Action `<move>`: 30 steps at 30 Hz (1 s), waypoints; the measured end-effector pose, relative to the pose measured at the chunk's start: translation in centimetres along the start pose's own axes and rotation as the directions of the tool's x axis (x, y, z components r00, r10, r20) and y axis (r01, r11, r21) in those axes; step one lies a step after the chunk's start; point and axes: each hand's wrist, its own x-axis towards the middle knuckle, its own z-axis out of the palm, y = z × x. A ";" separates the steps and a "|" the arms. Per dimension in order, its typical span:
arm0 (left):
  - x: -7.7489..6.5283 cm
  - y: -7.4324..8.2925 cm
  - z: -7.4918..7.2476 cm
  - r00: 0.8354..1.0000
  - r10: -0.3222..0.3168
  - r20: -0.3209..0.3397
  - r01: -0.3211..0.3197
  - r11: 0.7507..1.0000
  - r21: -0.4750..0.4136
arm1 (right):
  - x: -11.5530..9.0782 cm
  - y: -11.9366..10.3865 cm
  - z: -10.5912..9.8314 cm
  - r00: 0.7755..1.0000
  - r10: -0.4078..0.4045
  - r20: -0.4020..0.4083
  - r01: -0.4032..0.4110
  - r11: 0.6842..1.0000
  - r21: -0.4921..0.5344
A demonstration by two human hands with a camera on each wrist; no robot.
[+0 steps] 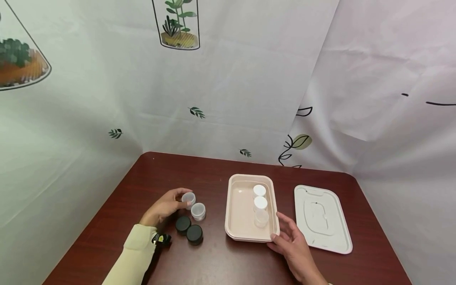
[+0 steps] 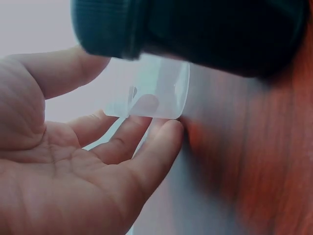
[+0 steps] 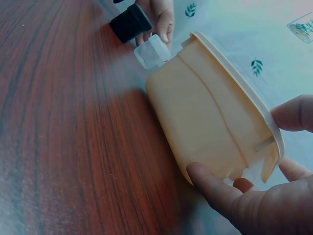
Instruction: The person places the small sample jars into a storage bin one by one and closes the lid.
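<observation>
My left hand (image 1: 167, 204) pinches a small translucent jar (image 1: 188, 198) between thumb and fingers; in the left wrist view this jar (image 2: 164, 83) is partly behind a black jar (image 2: 186, 29). A second translucent jar (image 1: 198, 212) stands beside it, with two black-topped jars, one here (image 1: 183, 224) and one nearer me (image 1: 194, 234). My right hand (image 1: 293, 247) grips the near right corner of a beige rectangular container (image 1: 240, 209), thumb on its rim. Inside stand two white-topped jars, the farther one (image 1: 259, 191) and the middle one (image 1: 260, 204), and a translucent jar (image 1: 261, 218) nearest me.
A white rectangular lid (image 1: 335, 233) lies flat on the dark red-brown table (image 1: 217, 265), right of the container. A white cloth (image 1: 228, 87) with plant prints hangs behind the table and along its sides. A black strap device (image 1: 162, 239) sits on the left wrist.
</observation>
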 end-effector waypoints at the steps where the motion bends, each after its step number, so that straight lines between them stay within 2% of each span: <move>1: 0.0 0.1 -0.1 1.000 0.004 0.001 -0.004 1.000 -0.004 | 0.0 0.0 0.0 1.000 0.002 0.000 -0.002 1.000 0.000; 8: 0.0 1.3 -0.6 1.000 0.032 0.002 -0.031 0.999 -0.036 | 0.0 -0.1 0.1 1.000 0.003 -0.002 -0.003 1.000 -0.003; 13: -0.2 3.0 -0.7 0.998 0.059 -0.015 -0.059 0.998 -0.019 | 0.0 -0.1 0.1 1.000 0.004 -0.003 -0.004 1.000 -0.004; 16: -0.3 4.3 -0.4 0.995 0.102 -0.001 -0.102 0.995 0.003 | 0.0 -0.1 0.1 1.000 0.005 -0.004 -0.005 1.000 -0.005; 19: -0.3 5.7 0.5 0.991 0.135 0.017 -0.135 0.991 0.019 | 0.0 -0.1 0.1 1.000 0.005 -0.005 -0.005 1.000 -0.004; 22: -0.2 7.1 1.7 0.983 0.174 0.062 -0.175 0.984 0.016 | 0.0 -0.1 0.0 1.000 0.005 -0.006 -0.005 1.000 0.000; 30: 0.0 10.6 5.6 0.951 0.233 0.202 -0.222 0.972 -0.074 | 0.0 -0.1 0.0 1.000 0.001 0.002 -0.001 1.000 -0.002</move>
